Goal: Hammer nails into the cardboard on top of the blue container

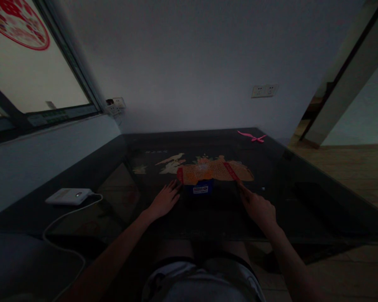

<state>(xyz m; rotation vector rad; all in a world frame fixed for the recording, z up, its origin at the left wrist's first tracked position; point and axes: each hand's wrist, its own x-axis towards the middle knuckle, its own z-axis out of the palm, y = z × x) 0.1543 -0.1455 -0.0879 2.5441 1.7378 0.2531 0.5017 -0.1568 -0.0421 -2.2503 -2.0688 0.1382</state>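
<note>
A: And here we are, both hands up at the patterned strip [216, 172]! It stretches across the space just beyond the fingertips, with the blue box [203, 189] sitting between the two hands.

B: Left hand [166, 199] first: fingers stretched out, tips right at the strip's red end. Whether they pinch it or merely touch it, I can't tell in this dim light.

A: Over to the right hand [261, 209]! Fingers bent, the foremost ones reaching the lower edge by the other red band. A grip? Again, can't call it.

B: Notice the strip runs on past those right fingertips, so the hold looks lopsided. I'd want matching support on both sides, or that loose end could swing.

A: And the near edge?

B: It covers the box's upper part from here; whether it rests on it, I can't say. Good technique would be light, even tension, wrists low, both ends level. Pull harder with one hand and the strip could skew, or the box could be nudged along the dark table [204, 222].

A: Plenty of elbow room, too! The white device [66, 196] lies well out beyond the left hand, the pink ribbon [255, 138] far ahead of the right.

B: Just mind the cable [58, 222], left of the left forearm.
</note>
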